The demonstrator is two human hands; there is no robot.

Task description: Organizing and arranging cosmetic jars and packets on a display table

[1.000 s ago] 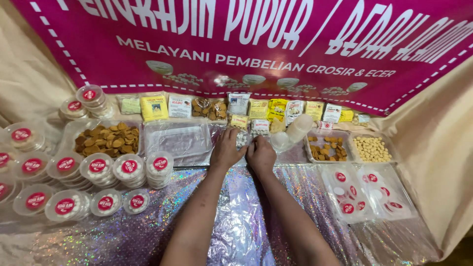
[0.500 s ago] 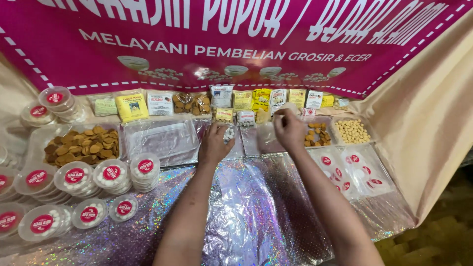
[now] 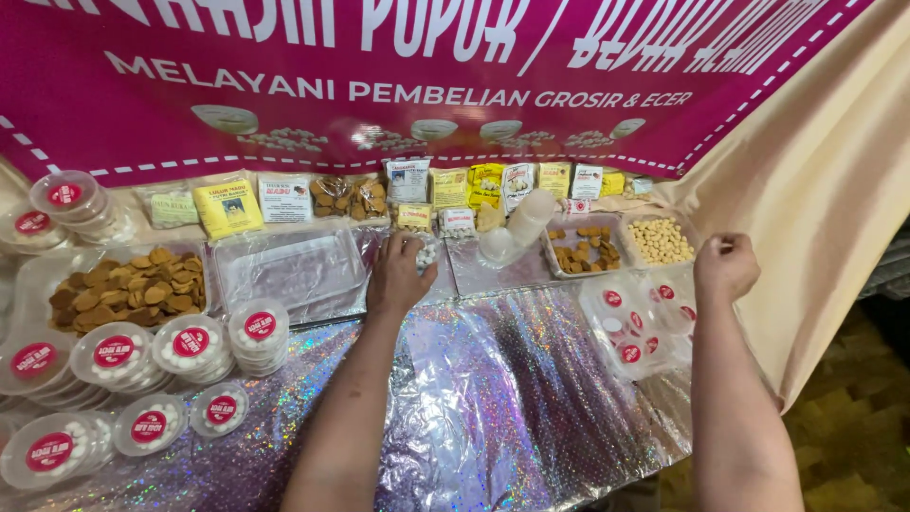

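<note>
Right hand [image 3: 725, 267] has swung away to the desk's edge, fingers fisted, seemingly empty; left hand [image 3: 400, 275] stays, fingers curled over a small packet of white sweets [image 3: 426, 252].

Banner [image 3: 284, 57] top cut off, left tubs [image 3: 28, 360] cut by edge, thing under left hand [image 3: 398, 275] hidden, right hand [image 3: 725, 265] fist, inside unseen

My left hand [image 3: 398, 275] rests on a small clear packet of white balls [image 3: 426, 252], lying flat just right of the foil-wrapped tray [image 3: 289, 270].
</note>
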